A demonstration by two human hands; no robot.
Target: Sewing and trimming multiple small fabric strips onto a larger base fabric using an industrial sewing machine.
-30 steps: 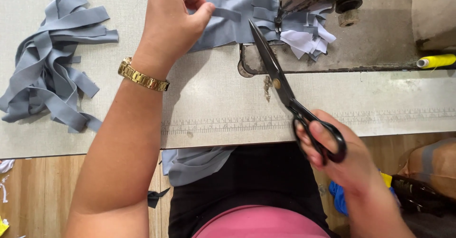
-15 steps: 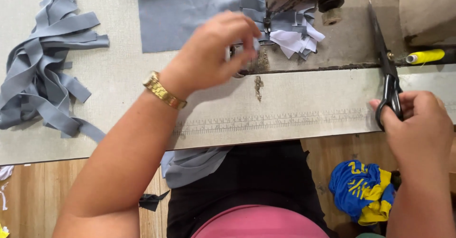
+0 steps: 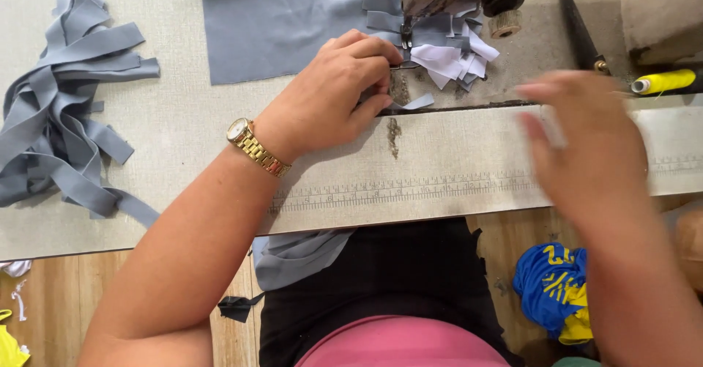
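My left hand (image 3: 329,96), with a gold watch on its wrist, rests by the sewing machine's needle (image 3: 405,41). Its fingers pinch a small grey fabric strip (image 3: 421,103) at the edge of the machine bed. Behind the fingertips lies a cluster of grey and white patches (image 3: 447,56) under the machine head. My right hand (image 3: 578,143) is blurred with motion, holds nothing, and hovers with spread fingers over the table's front right. The dark scissors (image 3: 576,23) lie on the machine bed just beyond it.
A large grey fabric piece (image 3: 285,23) lies at the back. A heap of grey strips (image 3: 66,118) is at the left. A yellow thread spool (image 3: 663,81) sits at the right. A ruler scale (image 3: 410,191) runs along the table front. Blue-yellow cloth (image 3: 549,286) lies on the floor.
My right hand has set the scissors down on the machine bed and is swinging back left, empty. My left hand has moved from the fabric to the needle.
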